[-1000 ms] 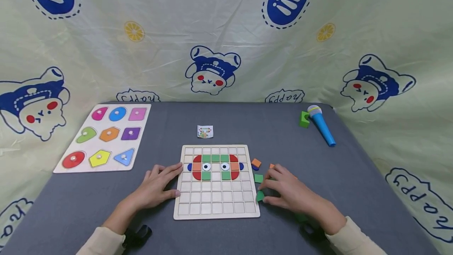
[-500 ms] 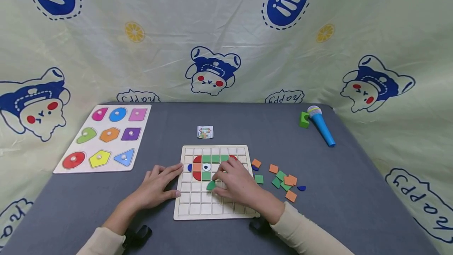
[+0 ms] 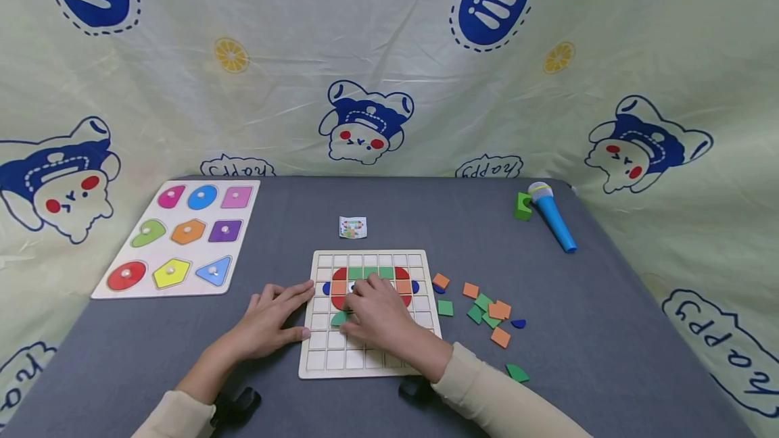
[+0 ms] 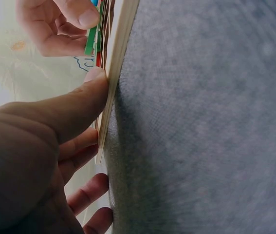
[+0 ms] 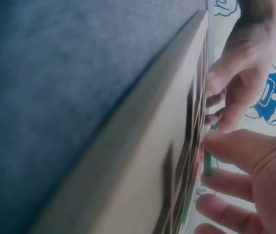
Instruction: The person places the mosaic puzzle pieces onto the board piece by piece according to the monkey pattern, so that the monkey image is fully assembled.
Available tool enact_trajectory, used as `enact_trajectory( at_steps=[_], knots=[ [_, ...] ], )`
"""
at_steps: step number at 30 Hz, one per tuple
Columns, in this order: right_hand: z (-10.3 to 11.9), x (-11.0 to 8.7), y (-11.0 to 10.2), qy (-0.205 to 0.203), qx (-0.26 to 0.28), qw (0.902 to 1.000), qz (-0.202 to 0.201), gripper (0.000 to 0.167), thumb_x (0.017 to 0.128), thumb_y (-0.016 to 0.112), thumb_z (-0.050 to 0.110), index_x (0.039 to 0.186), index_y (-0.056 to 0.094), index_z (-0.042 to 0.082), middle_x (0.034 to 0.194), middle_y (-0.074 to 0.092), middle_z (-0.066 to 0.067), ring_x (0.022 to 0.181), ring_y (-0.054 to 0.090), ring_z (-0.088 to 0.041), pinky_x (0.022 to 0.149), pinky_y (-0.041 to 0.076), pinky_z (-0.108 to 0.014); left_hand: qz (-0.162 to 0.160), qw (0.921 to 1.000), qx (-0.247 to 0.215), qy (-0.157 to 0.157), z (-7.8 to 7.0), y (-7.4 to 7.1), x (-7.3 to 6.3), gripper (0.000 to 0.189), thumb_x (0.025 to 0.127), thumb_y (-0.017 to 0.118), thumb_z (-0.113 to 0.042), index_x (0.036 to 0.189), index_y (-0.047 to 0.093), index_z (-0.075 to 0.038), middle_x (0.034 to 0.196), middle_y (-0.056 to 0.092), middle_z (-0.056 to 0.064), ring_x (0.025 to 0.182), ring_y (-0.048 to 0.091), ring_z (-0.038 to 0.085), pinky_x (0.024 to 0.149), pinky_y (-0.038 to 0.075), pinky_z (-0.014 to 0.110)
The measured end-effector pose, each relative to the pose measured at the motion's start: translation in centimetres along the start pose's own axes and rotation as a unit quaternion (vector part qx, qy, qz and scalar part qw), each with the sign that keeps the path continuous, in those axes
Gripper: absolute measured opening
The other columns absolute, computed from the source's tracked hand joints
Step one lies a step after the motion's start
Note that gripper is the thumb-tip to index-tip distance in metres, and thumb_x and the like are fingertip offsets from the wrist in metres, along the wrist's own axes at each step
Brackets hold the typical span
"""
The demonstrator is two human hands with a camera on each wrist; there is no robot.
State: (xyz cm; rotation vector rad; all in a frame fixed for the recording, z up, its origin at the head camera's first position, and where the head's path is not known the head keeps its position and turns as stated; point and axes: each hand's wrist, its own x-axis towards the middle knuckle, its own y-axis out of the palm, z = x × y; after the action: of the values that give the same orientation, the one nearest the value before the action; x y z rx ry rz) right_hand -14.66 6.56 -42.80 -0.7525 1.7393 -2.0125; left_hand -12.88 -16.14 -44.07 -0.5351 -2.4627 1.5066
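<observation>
A wooden grid board [image 3: 315, 363] lies in the middle of the table in the head view. Red, green and orange tiles, blue half-rounds and an eye tile show in its upper cells. My left hand [image 3: 268, 323] rests its fingertips and thumb along the board's left edge, fingers mostly extended. Over the board, my right hand [image 3: 380, 316] pinches a green quarter-round tile [image 3: 338, 319] between thumb and fingers, just below the left red tile. In the right wrist view that green tile [image 5: 208, 163] stands edge-on close to the grid. The right hand hides part of the pattern.
Loose orange tiles [image 3: 500, 337], green tiles [image 3: 445, 307] and a blue half-round [image 3: 518, 323] lie right of the board, with another green quarter-round [image 3: 517, 374] nearer. A small picture card [image 3: 353, 227], knob puzzle [image 3: 182, 251], blue microphone [image 3: 554, 218] and green block [image 3: 523, 207] lie farther out.
My right hand has carried the green quarter-round tile from beside the board's right edge leftward over the grid, uncovering the loose tiles. The left hand has stayed at the board's edge.
</observation>
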Motion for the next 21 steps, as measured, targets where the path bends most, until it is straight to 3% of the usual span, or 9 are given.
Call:
enact_trajectory(
  at_steps=[21],
  knots=[
    [0.18,0.2,0.51,-0.014,-0.007,0.9999,0.002,0.02,0.079,0.072,0.038,0.093,0.072,0.023,0.089,0.059,0.005,0.085,0.042,-0.013,0.078,0.038,-0.03,-0.003,1.0,0.001,0.005,0.22,0.24,0.03,0.069,0.082,0.071,-0.034,0.142,0.044,-0.015,0.15,0.04,-0.001,0.109,0.039,0.022,0.078,0.025,0.035]
  ],
)
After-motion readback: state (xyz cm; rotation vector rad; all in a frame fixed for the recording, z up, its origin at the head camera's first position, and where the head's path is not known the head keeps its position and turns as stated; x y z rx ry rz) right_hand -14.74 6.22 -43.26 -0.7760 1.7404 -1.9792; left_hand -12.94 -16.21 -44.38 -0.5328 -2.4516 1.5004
